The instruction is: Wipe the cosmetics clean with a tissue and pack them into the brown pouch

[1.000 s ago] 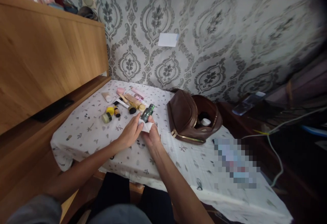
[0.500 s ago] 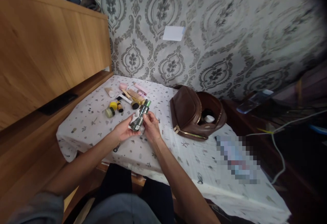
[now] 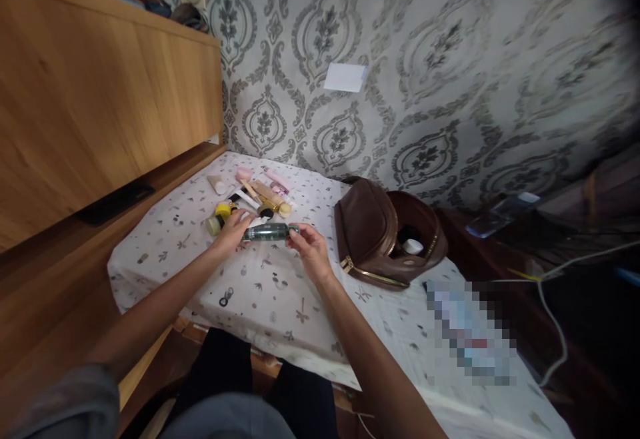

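Observation:
A dark green bottle (image 3: 270,231) with pale lettering lies level between my two hands, just above the cloth. My left hand (image 3: 234,232) has its fingers closed around the left end, while my right hand (image 3: 311,250) pinches the right end between thumb and fingers. Just beyond them is a loose group of cosmetics: a yellow-lidded jar (image 3: 223,210), a pale green jar (image 3: 213,226), a beige tube (image 3: 217,184), a pink item (image 3: 243,174) and a pink tube (image 3: 275,176). Part of this group is hidden behind my left hand.
An unzipped brown leather bag (image 3: 367,225) stands on the patterned white cloth (image 3: 295,305) to the right, a white-topped item (image 3: 412,247) inside. A blurred-out flat object (image 3: 473,335) lies nearer me. A wooden cabinet (image 3: 110,92) borders the left side; a cable (image 3: 555,322) hangs at right.
The bottle has turned from a slanted, nearly upright position to lying level. My left hand has moved up toward the cosmetics, and my right hand has shifted slightly right to the bottle's other end.

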Demonstrator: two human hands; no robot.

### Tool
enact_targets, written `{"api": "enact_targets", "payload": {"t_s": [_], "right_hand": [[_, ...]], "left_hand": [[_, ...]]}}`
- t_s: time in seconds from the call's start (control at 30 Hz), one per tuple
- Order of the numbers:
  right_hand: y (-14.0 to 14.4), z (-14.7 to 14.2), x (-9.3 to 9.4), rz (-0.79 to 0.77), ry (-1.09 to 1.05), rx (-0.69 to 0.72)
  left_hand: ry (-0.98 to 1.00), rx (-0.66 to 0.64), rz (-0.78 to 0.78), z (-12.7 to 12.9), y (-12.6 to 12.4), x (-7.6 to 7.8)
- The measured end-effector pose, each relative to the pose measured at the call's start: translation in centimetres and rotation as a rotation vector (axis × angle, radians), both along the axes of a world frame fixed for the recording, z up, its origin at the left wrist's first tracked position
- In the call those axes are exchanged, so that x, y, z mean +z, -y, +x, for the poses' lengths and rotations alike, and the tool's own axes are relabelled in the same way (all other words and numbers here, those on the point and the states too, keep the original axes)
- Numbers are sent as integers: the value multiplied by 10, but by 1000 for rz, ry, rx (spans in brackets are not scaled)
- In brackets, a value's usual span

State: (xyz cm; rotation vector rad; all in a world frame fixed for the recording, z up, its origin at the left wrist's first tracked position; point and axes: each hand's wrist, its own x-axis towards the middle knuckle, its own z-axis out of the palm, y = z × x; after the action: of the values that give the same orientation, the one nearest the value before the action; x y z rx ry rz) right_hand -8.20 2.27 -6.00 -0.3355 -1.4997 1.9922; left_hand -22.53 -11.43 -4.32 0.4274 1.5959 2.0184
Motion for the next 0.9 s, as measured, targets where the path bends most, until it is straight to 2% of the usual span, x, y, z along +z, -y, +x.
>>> {"api": "enact_targets", "payload": {"t_s": [0.07, 0.2, 0.27, 0.33, 0.47, 0.57, 0.7, 0.8, 0.9], "right_hand": [[2, 0, -7, 20, 23, -8], [6, -1, -14, 71, 68, -12], [6, 0, -15, 96, 63, 0], [5, 2, -15, 116, 50, 15], [3, 5, -15, 153, 67, 22], [1, 4, -16, 130, 89, 13], [-1, 2, -18, 107, 113, 14], [-3, 2, -19, 147, 134, -3], [-4, 2, -18, 190, 126, -20]], "left_hand": [[-240, 12, -82, -2, -1, 3], [-1009, -88, -321, 18, -7, 6], [-1243, -176, -353, 35, -13, 6], [-1382, -239, -363, 45, -18, 5], [-1389, -297, -454, 37, -16, 3], [-1301, -304, -549, 16, -2, -1], [-1228, -305, -549, -5, 20, -11], [-1259, -297, -540, -10, 30, -17], [-1383, -288, -569, -5, 29, -18]]}}
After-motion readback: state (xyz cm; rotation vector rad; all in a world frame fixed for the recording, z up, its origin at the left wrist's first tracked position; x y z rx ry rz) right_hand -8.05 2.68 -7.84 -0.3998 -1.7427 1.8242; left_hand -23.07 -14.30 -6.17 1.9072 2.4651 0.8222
